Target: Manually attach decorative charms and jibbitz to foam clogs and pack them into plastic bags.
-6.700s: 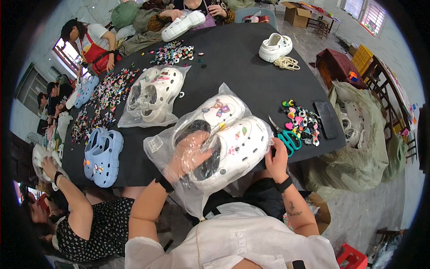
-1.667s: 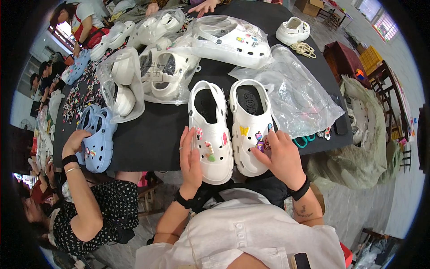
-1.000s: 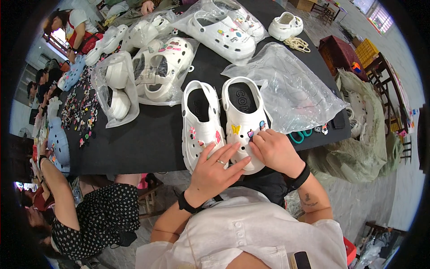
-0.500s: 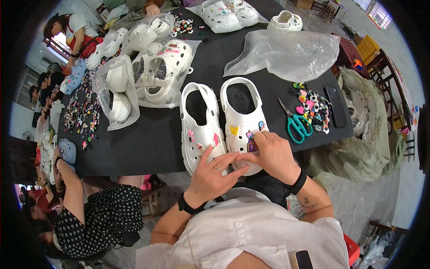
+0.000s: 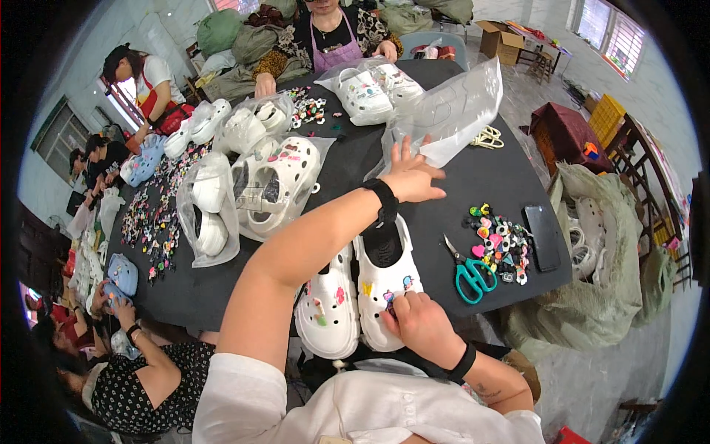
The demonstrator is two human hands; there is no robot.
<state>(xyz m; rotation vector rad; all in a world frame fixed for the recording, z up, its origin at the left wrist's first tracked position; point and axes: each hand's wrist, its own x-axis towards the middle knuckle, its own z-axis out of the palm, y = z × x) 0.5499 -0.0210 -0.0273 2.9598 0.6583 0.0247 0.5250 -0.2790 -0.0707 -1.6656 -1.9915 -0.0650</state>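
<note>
Two white clogs with colourful shoe charms stand side by side at the table's near edge, toes toward me: the left clog (image 5: 325, 314) and the right clog (image 5: 367, 325). My right hand (image 5: 423, 329) is closed at the right clog's front, thumb and curled fingers against it beside a dark purple charm (image 5: 390, 296). Stretched across the clogs, my left arm hides part of their heels. My left hand (image 5: 409, 174) is open, fingers spread, at the near end of a clear plastic bag (image 5: 455, 111) whose far corner stands raised.
Teal-handled scissors (image 5: 473, 280), a pile of charms (image 5: 503, 240) and a black phone (image 5: 542, 237) lie right. Bagged white clogs (image 5: 277, 185) and scattered charms (image 5: 159, 214) fill the left. Across the table sits a person in a purple apron (image 5: 336, 52). Pale cords (image 5: 488, 138) lie beyond the bag.
My left hand has left the clogs and reached forward to the plastic bag, which is now partly raised. My right hand stays on the right clog. The view has tilted up.
</note>
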